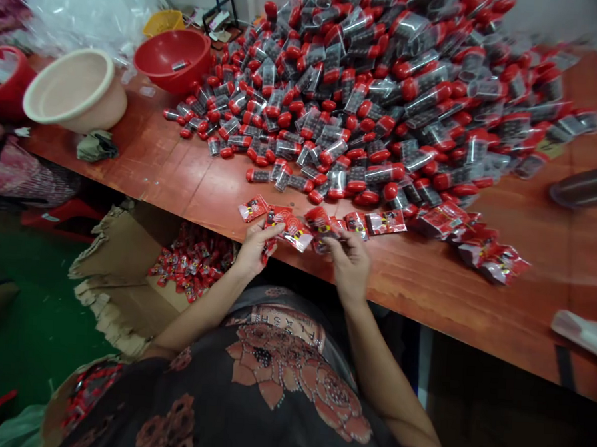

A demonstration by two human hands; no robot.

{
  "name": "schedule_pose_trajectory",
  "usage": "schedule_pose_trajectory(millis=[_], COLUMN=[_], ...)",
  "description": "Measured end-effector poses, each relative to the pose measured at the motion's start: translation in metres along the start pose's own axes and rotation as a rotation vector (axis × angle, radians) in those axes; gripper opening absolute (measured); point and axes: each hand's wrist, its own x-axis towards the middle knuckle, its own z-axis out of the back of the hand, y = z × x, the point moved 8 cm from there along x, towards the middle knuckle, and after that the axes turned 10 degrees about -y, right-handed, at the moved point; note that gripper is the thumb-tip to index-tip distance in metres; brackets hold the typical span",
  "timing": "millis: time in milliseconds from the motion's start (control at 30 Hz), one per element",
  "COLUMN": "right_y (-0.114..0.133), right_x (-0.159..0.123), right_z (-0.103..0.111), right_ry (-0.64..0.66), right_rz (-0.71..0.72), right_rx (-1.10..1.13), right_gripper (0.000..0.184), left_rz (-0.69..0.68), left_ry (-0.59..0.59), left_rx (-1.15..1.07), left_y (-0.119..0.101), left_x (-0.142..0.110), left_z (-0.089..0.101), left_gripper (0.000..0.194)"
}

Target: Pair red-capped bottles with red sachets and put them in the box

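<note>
Pinched in my left hand (255,249) is a red printed packet (296,233), with more red showing under the fingers. My right hand (349,263) grips another red packet (319,226), which looks slightly blurred. Both hands are at the table's front edge, a short gap apart. Around them lie loose red packets, one at the left (252,208) and one at the right (386,222). Just beyond rises a big heap of clear tubes with red caps and dark contents (333,138). What the fingertips cover on each packet is hidden.
More red packets (477,243) lie in stacks to the right. A cardboard box (122,247) holding many red packets stands below the table's edge at left. A cream bowl (70,91) and a red bowl (171,60) sit at the table's left, near a crumpled wad (97,146).
</note>
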Motion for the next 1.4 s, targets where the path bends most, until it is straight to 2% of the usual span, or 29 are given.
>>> schedule_pose_trajectory(millis=[100,167,233,300,433,500,567,667,833,900,1033,1100,1167,1267,1400], right_y=[0.001,0.002,0.01,0.019,0.02,0.016,0.016,0.023,0.037,0.04,0.039,0.035,0.03,0.021,0.016], right_x=[0.025,0.034,0.034,0.025,0.0,-0.004,-0.003,0.0,0.012,0.03,0.072,0.079,0.078,0.068,0.054], right_z=[0.035,0.044,0.043,0.026,-0.041,-0.063,-0.076,-0.091,-0.122,-0.138,-0.17,-0.187,-0.198,-0.201,-0.181], right_ry=[-0.156,-0.185,-0.201,-0.14,0.22,0.273,0.275,0.315,0.499,0.49,0.328,0.31,0.318,0.344,0.368], right_rz=[0.132,0.164,0.212,0.246,0.18,0.147,0.164,0.26,0.399,0.427,0.407,0.394,0.395,0.397,0.401], right_rx=[-0.255,-0.418,-0.519,-0.484,-0.171,-0.097,-0.109,-0.198,-0.352,-0.476,-0.857,-0.948,-0.965,-0.929,-0.852], right_gripper=[0.031,0.038,0.045,0.048,0.046,0.045,0.043,0.038,0.031,0.031,0.039,0.045,0.042,0.033,0.033], left_rz=[0.018,0.003,-0.006,-0.018,-0.037,-0.027,-0.018,-0.016,-0.003,0.01,0.026,0.055,0.095,0.167,0.221], left_ry=[-0.012,-0.029,-0.047,-0.063,-0.075,-0.095,-0.11,-0.107,-0.185,-0.221,-0.212,-0.191,-0.188,-0.2,-0.184], left_rx=[-0.008,0.021,0.044,0.048,0.019,-0.025,-0.071,-0.105,-0.114,-0.131,-0.211,-0.249,-0.269,-0.274,-0.302], left_y=[0.0,0.001,0.003,0.004,0.002,0.001,0.001,0.002,0.0,-0.003,-0.011,-0.013,-0.014,-0.013,-0.013], left_x=[0.006,0.008,0.008,0.006,0.004,0.006,0.009,0.015,0.032,0.038,0.044,0.043,0.042,0.039,0.036], left_z=[0.005,0.007,0.006,0.006,0.007,0.011,0.016,0.02,0.033,0.04,0.048,0.051,0.054,0.058,0.057], left_gripper=[0.031,0.031,0.031,0.03,0.029,0.032,0.034,0.038,0.037,0.033,0.023,0.019,0.017,0.016,0.016])
